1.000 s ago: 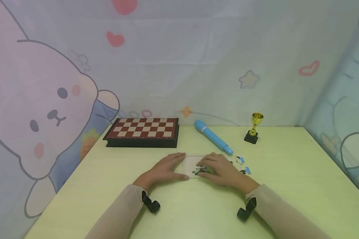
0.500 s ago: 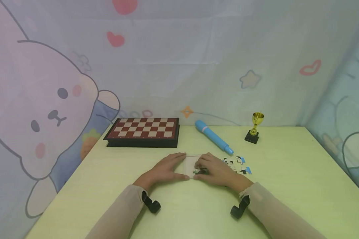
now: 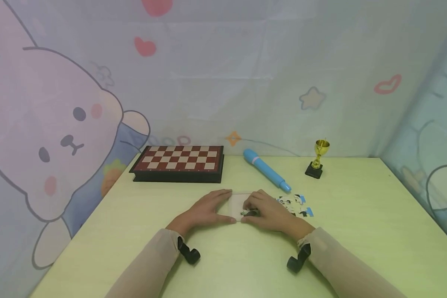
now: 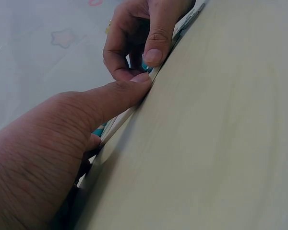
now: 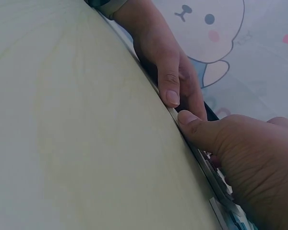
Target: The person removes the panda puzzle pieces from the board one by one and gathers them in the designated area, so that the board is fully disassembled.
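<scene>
A shallow white puzzle tray [image 3: 238, 202] lies flat on the table between both hands. Its left end is held by my left hand [image 3: 205, 210], thumb at the near edge and fingers at the far corner. Over the tray's right part is my right hand [image 3: 270, 212], fingers curled and thumb low at the near edge. Between that thumb and fingers shows a dark green-and-white jigsaw puzzle piece [image 3: 250, 212], partly covered. Both thumbs, left [image 4: 129, 88] and right [image 5: 197, 127], lie along the tray's near edge in the wrist views. The right hand hides the tray's right side.
Several loose panda-patterned puzzle pieces [image 3: 299, 199] lie just right of the right hand. Behind are a blue microphone-shaped stick [image 3: 267, 171], a chessboard box [image 3: 179, 163] at back left, and a small gold trophy [image 3: 318, 158] at back right. A printed cloth [image 3: 223, 82] hangs behind the table.
Over the tray, my right hand has shifted slightly left and its fingers have curled more, uncovering more loose pieces. It has stayed nearly still for the last half second, like the left hand.
</scene>
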`<state>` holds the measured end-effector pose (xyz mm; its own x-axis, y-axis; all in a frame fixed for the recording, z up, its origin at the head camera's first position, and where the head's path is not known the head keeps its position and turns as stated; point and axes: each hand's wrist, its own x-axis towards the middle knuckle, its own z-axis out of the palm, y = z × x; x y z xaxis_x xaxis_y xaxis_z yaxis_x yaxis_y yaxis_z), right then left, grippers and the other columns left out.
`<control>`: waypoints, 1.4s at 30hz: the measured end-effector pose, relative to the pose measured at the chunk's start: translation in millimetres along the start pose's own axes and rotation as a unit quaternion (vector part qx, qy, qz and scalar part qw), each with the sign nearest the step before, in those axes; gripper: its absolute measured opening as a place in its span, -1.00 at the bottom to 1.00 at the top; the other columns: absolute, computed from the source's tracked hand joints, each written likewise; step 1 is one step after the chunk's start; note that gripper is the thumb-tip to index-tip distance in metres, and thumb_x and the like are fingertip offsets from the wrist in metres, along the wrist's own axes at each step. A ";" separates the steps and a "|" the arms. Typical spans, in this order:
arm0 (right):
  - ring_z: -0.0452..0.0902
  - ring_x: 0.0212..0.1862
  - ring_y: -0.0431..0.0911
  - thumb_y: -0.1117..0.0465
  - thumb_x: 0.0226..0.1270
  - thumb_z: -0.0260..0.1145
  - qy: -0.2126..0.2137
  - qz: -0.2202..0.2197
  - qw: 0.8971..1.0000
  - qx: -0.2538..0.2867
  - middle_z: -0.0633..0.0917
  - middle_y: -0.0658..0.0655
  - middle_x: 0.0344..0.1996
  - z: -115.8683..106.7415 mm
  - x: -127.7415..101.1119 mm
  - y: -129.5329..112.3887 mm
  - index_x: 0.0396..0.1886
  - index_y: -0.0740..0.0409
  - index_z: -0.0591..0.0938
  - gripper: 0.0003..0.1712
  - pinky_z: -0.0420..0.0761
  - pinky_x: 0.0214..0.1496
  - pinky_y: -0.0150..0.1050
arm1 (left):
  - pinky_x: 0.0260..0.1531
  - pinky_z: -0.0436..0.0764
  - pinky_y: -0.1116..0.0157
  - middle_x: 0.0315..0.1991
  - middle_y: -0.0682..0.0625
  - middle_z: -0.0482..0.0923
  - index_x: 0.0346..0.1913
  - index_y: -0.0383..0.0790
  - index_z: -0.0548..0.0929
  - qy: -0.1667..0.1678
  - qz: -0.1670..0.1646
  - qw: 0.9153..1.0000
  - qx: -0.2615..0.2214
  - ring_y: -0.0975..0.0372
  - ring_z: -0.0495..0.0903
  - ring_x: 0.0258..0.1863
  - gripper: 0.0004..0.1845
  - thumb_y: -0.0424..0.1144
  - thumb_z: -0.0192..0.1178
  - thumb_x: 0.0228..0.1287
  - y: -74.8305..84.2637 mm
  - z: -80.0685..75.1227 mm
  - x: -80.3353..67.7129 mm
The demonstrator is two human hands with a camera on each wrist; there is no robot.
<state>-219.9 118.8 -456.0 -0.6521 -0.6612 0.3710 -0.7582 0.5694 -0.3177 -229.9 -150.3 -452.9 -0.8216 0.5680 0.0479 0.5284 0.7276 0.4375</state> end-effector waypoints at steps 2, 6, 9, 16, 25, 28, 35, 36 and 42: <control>0.41 -0.05 -0.21 -0.23 0.28 0.40 0.001 0.000 1.000 0.003 0.59 -0.17 -0.19 -0.4 0.2 -0.6 -0.11 -0.07 0.64 -0.59 0.54 0.03 -0.22 | 0.46 0.13 0.02 0.57 0.14 0.09 0.59 0.03 0.18 -0.002 0.000 1.000 -0.004 0.16 0.05 0.54 0.08 0.51 0.20 0.10 -0.1 -0.4 -0.2; 0.40 -0.03 -0.20 -0.20 0.28 0.43 0.006 -0.005 1.000 0.010 0.59 -0.15 -0.18 -2.2 1.0 -2.2 -0.10 -0.04 0.63 -0.59 0.54 0.04 -0.20 | 0.46 0.13 0.03 0.57 0.14 0.08 0.59 0.04 0.17 -0.003 -0.001 1.000 -0.009 0.17 0.04 0.55 0.09 0.52 0.20 0.09 0.1 -1.6 -0.7; 0.40 -0.02 -0.19 -0.18 0.28 0.43 0.008 -0.007 1.000 0.018 0.60 -0.14 -0.16 -3.0 1.0 -2.6 -0.09 -0.03 0.63 -0.59 0.54 0.06 -0.19 | 0.46 0.13 0.02 0.57 0.14 0.09 0.59 0.04 0.18 0.000 -0.001 1.000 -0.010 0.16 0.04 0.54 0.08 0.51 0.21 0.09 0.2 -1.6 -0.4; 0.40 0.02 -0.23 -0.15 0.29 0.43 0.000 -0.004 0.999 0.041 0.64 -0.19 -0.13 -3.2 0.2 -2.5 -0.02 -0.04 0.64 -0.59 0.55 0.09 -0.20 | 0.46 0.14 0.00 0.58 0.11 0.08 0.59 0.03 0.17 -0.004 0.002 1.000 -0.013 0.14 0.05 0.55 0.08 0.50 0.22 0.10 0.7 -1.9 -1.1; 0.43 -0.02 -0.20 0.10 0.39 0.40 0.035 -0.046 0.997 0.049 0.67 -0.14 -0.15 -6.0 0.7 -4.5 -0.04 0.02 0.67 -0.78 0.56 0.04 -0.21 | 0.45 0.15 -0.01 0.57 0.12 0.10 0.59 0.04 0.18 -0.002 0.002 1.000 -0.012 0.13 0.06 0.54 0.08 0.50 0.22 0.09 1.1 -2.6 -0.8; 0.43 -0.02 -0.18 0.13 0.38 0.41 0.038 -0.048 0.997 0.052 0.67 -0.12 -0.16 -6.5 0.4 -5.0 -0.03 0.05 0.67 -0.77 0.55 0.03 -0.20 | 0.45 0.16 -0.02 0.57 0.10 0.11 0.58 0.03 0.20 -0.001 0.003 1.000 -0.014 0.11 0.07 0.54 0.07 0.48 0.24 0.10 2.4 -3.2 -1.5; 0.39 -0.09 -0.23 0.08 0.34 0.45 0.050 -0.053 0.997 0.026 0.69 -0.16 -0.20 -4.8 1.0 -4.3 -0.04 0.00 0.69 -0.75 0.51 -0.06 -0.24 | 0.46 0.14 0.00 0.56 0.11 0.11 0.58 0.02 0.20 -0.001 0.000 1.000 -0.014 0.12 0.06 0.54 0.06 0.47 0.24 0.11 2.4 -1.9 -2.9; 0.39 -0.10 -0.23 0.08 0.33 0.45 0.052 -0.053 0.997 0.022 0.69 -0.17 -0.20 -4.7 1.0 -4.6 -0.05 -0.01 0.69 -0.76 0.50 -0.07 -0.24 | 0.46 0.14 0.01 0.57 0.12 0.10 0.59 0.03 0.20 -0.002 0.000 1.000 -0.013 0.13 0.06 0.54 0.06 0.48 0.23 0.11 2.0 -1.3 -3.0; 0.33 -0.18 -0.24 0.07 0.33 0.45 0.046 -0.051 0.998 0.008 0.69 -0.18 -0.21 -5.7 1.6 -4.7 -0.07 -0.02 0.71 -0.77 0.46 -0.14 -0.28 | 0.46 0.14 0.01 0.57 0.13 0.08 0.59 0.05 0.17 -0.004 -0.001 1.000 -0.006 0.15 0.05 0.54 0.08 0.51 0.19 0.10 1.7 -2.3 -2.1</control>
<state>-217.3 117.8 -449.0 -0.5693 -0.6676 0.4798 -0.8209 0.4926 -0.2887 -227.7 -151.1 -450.2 -0.8215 0.5688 0.0396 0.5234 0.7246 0.4483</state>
